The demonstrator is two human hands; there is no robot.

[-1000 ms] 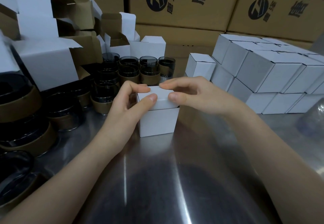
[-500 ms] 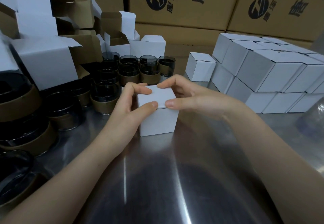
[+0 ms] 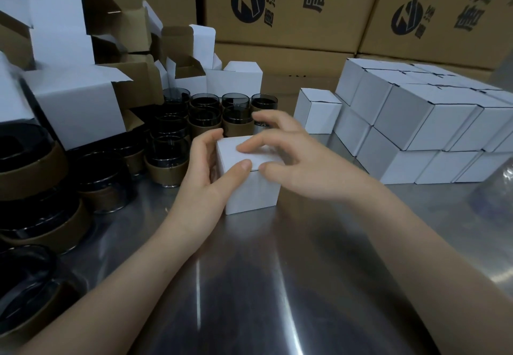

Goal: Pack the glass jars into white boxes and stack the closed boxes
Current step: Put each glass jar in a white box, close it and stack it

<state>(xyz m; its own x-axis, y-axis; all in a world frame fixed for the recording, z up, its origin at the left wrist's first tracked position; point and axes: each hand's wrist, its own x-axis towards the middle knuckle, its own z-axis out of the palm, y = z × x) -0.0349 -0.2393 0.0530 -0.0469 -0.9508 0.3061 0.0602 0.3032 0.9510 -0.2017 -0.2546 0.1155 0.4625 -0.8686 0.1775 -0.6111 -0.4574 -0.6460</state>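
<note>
Big brown cartons (image 3: 280, 7) with dark printed logos stand as a wall along the far edge of the steel counter (image 3: 249, 285), shut, so what is in them cannot be told. Toward the far right corner sits the stack of closed white boxes (image 3: 422, 121) — two layers, packed tight side by side, every lid down — with one more closed box (image 3: 316, 111) standing just beside its left end. Along the left edge is a heap of open white boxes (image 3: 75, 104), flaps up and brown insides showing; nothing can be seen in those that face this way. Below and in front of them stand the glass jars (image 3: 205, 113), dark glass with a brown band round each base, crowded in rows from the left edge toward the middle, all open-topped and seemingly empty. At the middle of the counter rests a single white box (image 3: 249, 188), lid folded down, its contents hidden. The left hand (image 3: 205, 177) wraps its left side, thumb on the near top edge and fingers curled over the far corner — a firm clasp. The right hand (image 3: 294, 163) is loosely spread over the lid, fingertips and thumb touching the top, not closed round anything.
</note>
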